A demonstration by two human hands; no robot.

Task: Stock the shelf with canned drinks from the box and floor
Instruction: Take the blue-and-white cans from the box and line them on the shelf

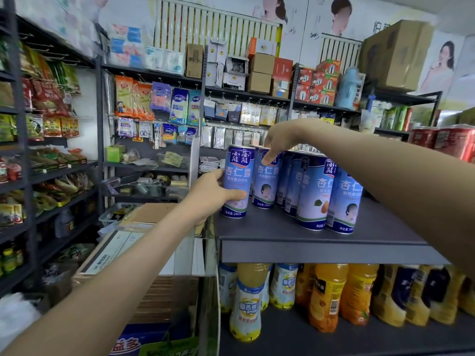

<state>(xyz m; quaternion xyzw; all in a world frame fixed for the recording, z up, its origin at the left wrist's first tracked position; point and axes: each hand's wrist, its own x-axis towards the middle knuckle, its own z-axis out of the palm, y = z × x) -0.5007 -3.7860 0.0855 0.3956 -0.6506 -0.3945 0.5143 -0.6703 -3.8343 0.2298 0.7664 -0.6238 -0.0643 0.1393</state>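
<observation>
head | left hand (pixel 213 194) is curling round the leftmost almond-drink can (pixel 237 176), which is standing upright at the dark shelf (pixel 282 227) left edge | right hand (pixel 277 140) is pinching the second can (pixel 266 183) by its top, just beside

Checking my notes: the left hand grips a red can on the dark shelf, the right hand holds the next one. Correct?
Not red: in the head view the left hand grips a blue can. The right hand holds the next can.
</observation>
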